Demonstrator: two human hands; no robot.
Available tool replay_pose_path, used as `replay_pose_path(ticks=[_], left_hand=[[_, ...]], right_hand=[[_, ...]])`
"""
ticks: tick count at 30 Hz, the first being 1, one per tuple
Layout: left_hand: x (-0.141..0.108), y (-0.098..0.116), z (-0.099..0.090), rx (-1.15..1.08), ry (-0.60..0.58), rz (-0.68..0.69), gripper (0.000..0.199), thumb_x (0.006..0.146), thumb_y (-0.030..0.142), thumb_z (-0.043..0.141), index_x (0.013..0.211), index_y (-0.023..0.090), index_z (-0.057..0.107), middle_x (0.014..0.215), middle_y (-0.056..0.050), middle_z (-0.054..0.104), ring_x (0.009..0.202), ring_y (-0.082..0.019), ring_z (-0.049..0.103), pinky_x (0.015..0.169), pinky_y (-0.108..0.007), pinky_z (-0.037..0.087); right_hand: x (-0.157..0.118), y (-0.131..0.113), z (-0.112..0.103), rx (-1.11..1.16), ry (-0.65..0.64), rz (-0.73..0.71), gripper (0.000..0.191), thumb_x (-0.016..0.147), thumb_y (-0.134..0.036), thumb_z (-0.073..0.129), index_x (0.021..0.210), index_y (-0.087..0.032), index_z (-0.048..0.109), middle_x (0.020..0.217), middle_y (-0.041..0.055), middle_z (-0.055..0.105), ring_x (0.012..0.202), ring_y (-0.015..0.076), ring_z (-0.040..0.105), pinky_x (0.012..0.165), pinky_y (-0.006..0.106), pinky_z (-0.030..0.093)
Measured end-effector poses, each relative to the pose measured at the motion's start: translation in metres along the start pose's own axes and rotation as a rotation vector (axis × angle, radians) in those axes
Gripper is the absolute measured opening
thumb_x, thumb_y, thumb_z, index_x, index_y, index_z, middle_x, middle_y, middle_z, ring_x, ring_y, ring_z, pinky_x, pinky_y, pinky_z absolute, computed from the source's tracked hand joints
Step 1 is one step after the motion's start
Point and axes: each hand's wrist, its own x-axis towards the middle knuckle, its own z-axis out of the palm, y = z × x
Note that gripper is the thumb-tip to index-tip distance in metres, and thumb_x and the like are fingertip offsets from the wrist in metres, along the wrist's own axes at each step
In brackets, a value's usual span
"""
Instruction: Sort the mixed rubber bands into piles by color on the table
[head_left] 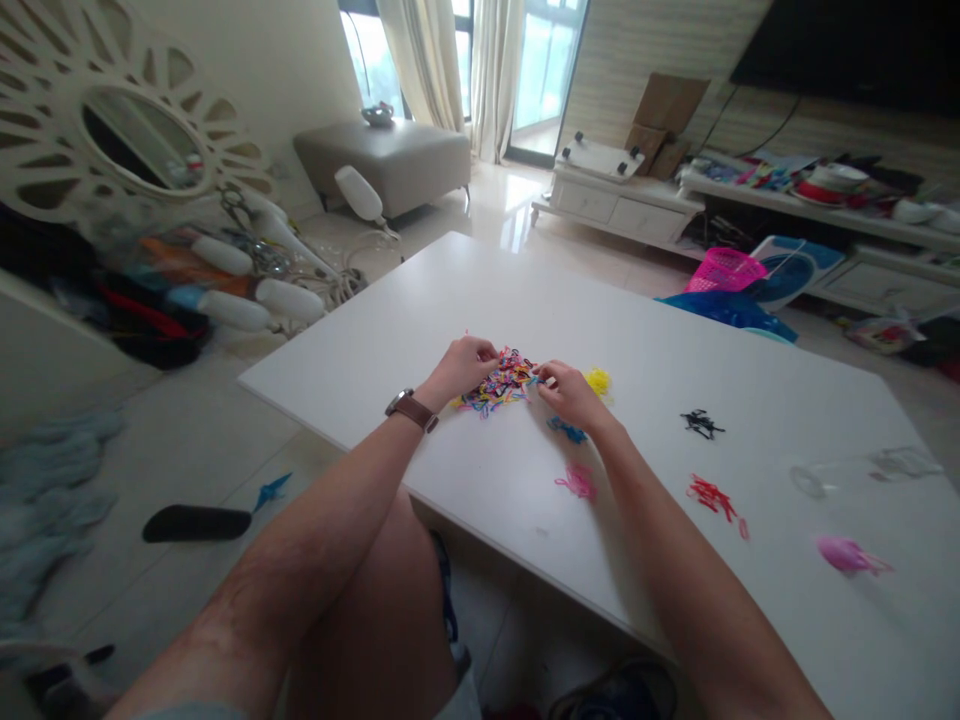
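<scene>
A mixed heap of small coloured rubber bands point(499, 385) lies on the white table point(480, 285). My left hand point(463, 367), with a watch on the wrist, rests at the heap's left edge, fingers closed together; what they hold, if anything, is hidden. At the right edge my right hand point(568, 392) pinches what looks like a blue rubber band point(535, 380). Around that hand are single-colour piles: yellow bands point(599, 382), blue bands point(568, 430) and pink bands point(577, 482). Farther right lie black bands point(702, 424) and red bands point(716, 495).
On the table's right side are a clear container point(862, 472) lying sideways and a pink-purple bundle point(850, 555). Past the far edge stands a pink basket point(726, 270). A white lamp fixture point(281, 298) is on the left. A black object point(196, 523) lies on the floor.
</scene>
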Motion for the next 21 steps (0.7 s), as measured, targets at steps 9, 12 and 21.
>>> replay_pose_path(ticks=[9, 12, 21], left_hand=[[-0.001, 0.001, 0.001, 0.017, -0.029, 0.001, 0.018, 0.077, 0.023, 0.061, 0.08, 0.014, 0.076, 0.069, -0.003, 0.069, 0.064, -0.012, 0.055, 0.06, -0.024, 0.039], [-0.002, 0.004, 0.001, 0.021, -0.054, 0.008, 0.018, 0.077, 0.023, 0.06, 0.078, 0.014, 0.075, 0.068, -0.002, 0.068, 0.064, -0.013, 0.055, 0.06, -0.024, 0.038], [-0.004, 0.007, -0.002, 0.034, -0.081, 0.002, 0.022, 0.077, 0.028, 0.059, 0.078, 0.013, 0.075, 0.069, -0.003, 0.068, 0.065, -0.014, 0.056, 0.059, -0.025, 0.038]], right_hand=[[-0.037, -0.006, -0.04, -0.137, 0.002, 0.131, 0.009, 0.074, -0.018, 0.06, 0.068, -0.02, 0.054, 0.063, -0.0028, 0.057, 0.06, 0.0124, 0.05, 0.058, 0.024, 0.035], [-0.054, -0.005, -0.051, -0.163, -0.076, 0.142, 0.009, 0.071, -0.014, 0.061, 0.069, -0.021, 0.055, 0.063, -0.0025, 0.058, 0.059, 0.0129, 0.052, 0.057, 0.024, 0.036], [-0.039, -0.012, -0.05, -0.193, -0.083, 0.108, 0.014, 0.073, -0.01, 0.064, 0.083, -0.017, 0.069, 0.081, 0.0028, 0.067, 0.074, 0.015, 0.062, 0.071, 0.025, 0.045]])
